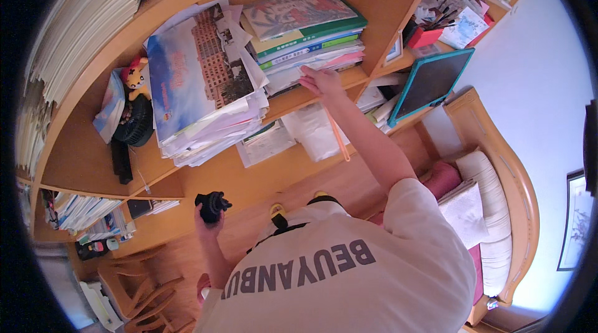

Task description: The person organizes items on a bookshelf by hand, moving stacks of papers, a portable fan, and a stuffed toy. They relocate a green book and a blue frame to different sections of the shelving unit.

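My left hand (pixel 209 226), at the lower left, grips a bunched black item (pixel 212 206) that looks like cloth. My right arm reaches to the bookshelf, with my right hand (pixel 321 82) by the lower papers of a stack of books and folders (pixel 306 43); its fingers are partly spread, and whether they touch the papers is unclear. Left of that stack stands a tall pile of papers topped by a brochure (pixel 187 67) with a building picture. A thin orange stick-like item (pixel 337 134) shows below my right wrist; its upper end is hidden.
Left on the shelf are a plush toy (pixel 136 78) and a small black fan (pixel 135 120). At right are a teal-framed board (pixel 432 85) and a red box with brushes (pixel 424 37). A wooden chair (pixel 135 281) stands lower left; a cushioned wooden seat (pixel 497 239) stands right.
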The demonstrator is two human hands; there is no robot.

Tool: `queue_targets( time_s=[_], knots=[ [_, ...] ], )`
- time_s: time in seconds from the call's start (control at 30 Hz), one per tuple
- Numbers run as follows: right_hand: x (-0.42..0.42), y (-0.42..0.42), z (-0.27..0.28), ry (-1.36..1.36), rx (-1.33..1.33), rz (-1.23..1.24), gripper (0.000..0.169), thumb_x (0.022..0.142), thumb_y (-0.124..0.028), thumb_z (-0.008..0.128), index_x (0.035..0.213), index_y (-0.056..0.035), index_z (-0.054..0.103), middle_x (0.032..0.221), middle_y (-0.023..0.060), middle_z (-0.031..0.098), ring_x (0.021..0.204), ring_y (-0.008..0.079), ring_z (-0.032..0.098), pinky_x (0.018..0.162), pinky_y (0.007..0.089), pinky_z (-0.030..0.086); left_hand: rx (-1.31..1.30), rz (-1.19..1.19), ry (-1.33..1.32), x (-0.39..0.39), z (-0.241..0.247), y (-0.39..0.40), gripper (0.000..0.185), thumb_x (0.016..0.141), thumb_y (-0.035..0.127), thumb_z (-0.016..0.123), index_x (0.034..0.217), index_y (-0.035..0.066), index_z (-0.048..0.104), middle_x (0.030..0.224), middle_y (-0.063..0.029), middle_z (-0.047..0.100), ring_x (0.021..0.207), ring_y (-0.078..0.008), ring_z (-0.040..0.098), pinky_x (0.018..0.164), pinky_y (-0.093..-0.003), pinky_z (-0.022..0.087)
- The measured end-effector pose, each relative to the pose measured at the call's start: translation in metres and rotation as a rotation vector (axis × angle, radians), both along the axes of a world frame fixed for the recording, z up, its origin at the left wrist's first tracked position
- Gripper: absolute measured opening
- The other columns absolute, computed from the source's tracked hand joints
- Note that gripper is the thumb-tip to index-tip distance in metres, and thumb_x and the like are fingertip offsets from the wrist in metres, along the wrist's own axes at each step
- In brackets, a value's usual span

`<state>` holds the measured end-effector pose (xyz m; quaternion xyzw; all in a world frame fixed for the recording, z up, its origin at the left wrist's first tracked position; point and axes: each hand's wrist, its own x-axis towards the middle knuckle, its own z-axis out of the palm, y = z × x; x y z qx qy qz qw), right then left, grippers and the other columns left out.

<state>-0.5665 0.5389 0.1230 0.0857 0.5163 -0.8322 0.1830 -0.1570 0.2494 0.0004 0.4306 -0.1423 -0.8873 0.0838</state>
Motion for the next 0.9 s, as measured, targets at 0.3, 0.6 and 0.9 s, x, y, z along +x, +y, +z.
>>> queue_targets(
  time_s=[0.3,0.6,0.9],
  knots=[
    [-0.008,-0.014,-0.009,0.059,-0.091,0.13,0.02,0.08,-0.005,0.068,0.092,0.008,0.059,0.09,0.0168,0.064,0.077,0.0257,0.067,0.07,0.0325,0.059,-0.017,-0.089,0.019,-0.026,0.01,-0.009,0.044,0.076,0.031,0.069,0.112,0.01,0.056,0.109,-0.0073,0.061,0.101,-0.0246,0.057,0.081,-0.0391,0.051],
    [-0.014,0.009,-0.011,0.078,-0.166,-0.096,0.019,0.087,-0.011,0.062,0.096,0.0067,0.059,0.089,0.0139,0.063,0.081,0.0239,0.066,0.072,0.0301,0.059,-0.036,-0.011,0.006,-0.008,0.013,-0.005,0.045,0.076,0.032,0.069,0.112,0.01,0.056,0.109,-0.0068,0.061,0.1,-0.0242,0.058,0.08,-0.0388,0.051],
    [-0.017,0.016,-0.021,0.174,-0.208,-0.316,0.013,0.09,-0.007,0.055,0.091,0.0067,0.057,0.083,0.0118,0.062,0.07,0.0212,0.065,0.065,0.0336,0.06,0.036,0.04,0.066,0.023,-0.026,-0.021,0.042,0.075,0.033,0.07,0.109,0.011,0.059,0.107,-0.0034,0.063,0.098,-0.0214,0.059,0.079,-0.0372,0.052]
  ],
)
